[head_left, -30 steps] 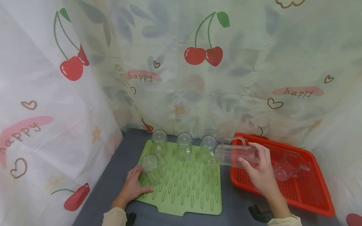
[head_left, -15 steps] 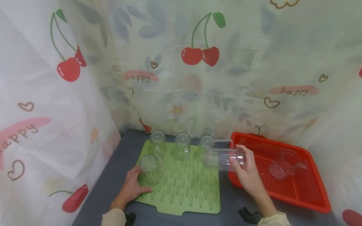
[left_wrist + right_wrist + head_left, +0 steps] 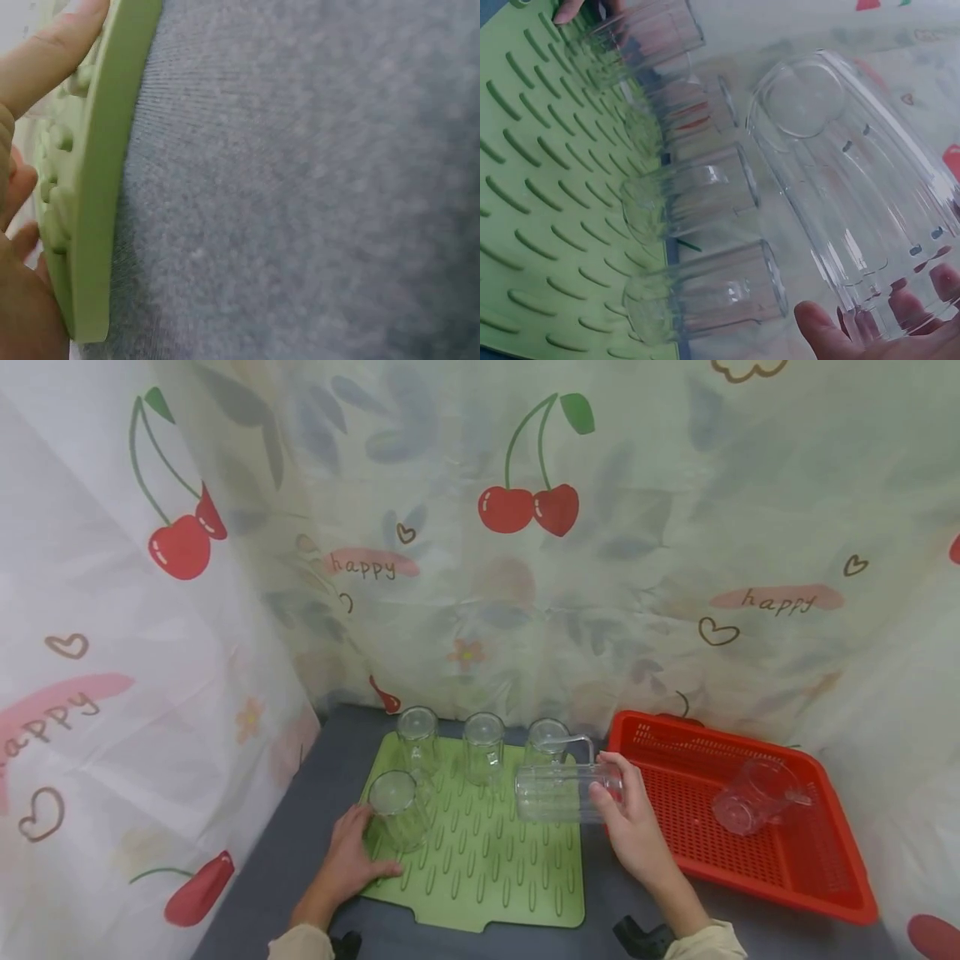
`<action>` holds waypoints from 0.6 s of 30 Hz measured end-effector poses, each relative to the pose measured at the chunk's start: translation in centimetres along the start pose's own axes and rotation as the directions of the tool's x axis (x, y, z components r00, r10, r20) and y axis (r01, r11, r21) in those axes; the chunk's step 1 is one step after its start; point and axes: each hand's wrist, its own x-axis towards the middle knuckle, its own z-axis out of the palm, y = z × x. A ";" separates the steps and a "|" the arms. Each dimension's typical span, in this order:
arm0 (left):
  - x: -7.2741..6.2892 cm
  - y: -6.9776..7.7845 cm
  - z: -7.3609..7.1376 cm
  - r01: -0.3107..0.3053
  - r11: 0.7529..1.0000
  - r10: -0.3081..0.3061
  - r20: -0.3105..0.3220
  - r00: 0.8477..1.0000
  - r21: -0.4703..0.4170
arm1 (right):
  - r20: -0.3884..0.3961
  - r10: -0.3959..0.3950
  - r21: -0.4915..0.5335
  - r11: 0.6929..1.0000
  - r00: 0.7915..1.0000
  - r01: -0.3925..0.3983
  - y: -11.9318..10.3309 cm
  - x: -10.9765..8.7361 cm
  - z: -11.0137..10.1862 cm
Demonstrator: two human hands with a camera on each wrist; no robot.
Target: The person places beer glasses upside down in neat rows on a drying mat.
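My right hand [image 3: 633, 827] grips one end of a clear glass mug [image 3: 558, 793], held sideways above the right part of a green ridged drying mat [image 3: 487, 877]. The mug's handle points up and away from me; in the right wrist view its glass body [image 3: 832, 180] fills the right side. On the mat's left edge rests my left hand [image 3: 347, 860], thumb on the surface, fingers beside a standing glass mug [image 3: 397, 818]. Whether they touch that mug, I cannot tell. Along the back stand a left mug [image 3: 417, 747], a middle mug [image 3: 483, 752] and a right mug [image 3: 542, 752].
A red perforated plastic basket [image 3: 825, 877] is right of the mat, with another glass mug [image 3: 753, 802] lying in it. Grey cloth [image 3: 277, 860] covers the table. Printed curtains [image 3: 465, 593] close off the back and sides.
My right hand has carried the glass mug leftward, from over the basket's edge to over the mat. My left hand stays at the mat's left edge.
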 end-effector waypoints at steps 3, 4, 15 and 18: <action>-0.4 0.0 -0.1 0.024 1.000 -0.024 0.001 1.000 -0.020 | -0.003 -0.001 0.004 1.000 1.000 0.001 0.1 -0.1 0.4; -0.6 0.1 -0.2 0.034 0.999 -0.034 0.001 0.999 -0.026 | -0.006 -0.002 -0.001 1.000 1.000 0.002 0.1 -0.2 0.5; -2.1 1.8 -1.7 -0.052 0.998 0.047 -0.114 0.992 -0.036 | 0.003 0.053 0.014 0.999 0.999 -0.053 0.3 -0.4 1.5; -2.5 2.9 -2.6 -0.104 0.994 0.101 -0.161 0.982 -0.014 | 0.004 0.061 0.005 0.998 0.998 -0.061 0.5 -0.4 1.7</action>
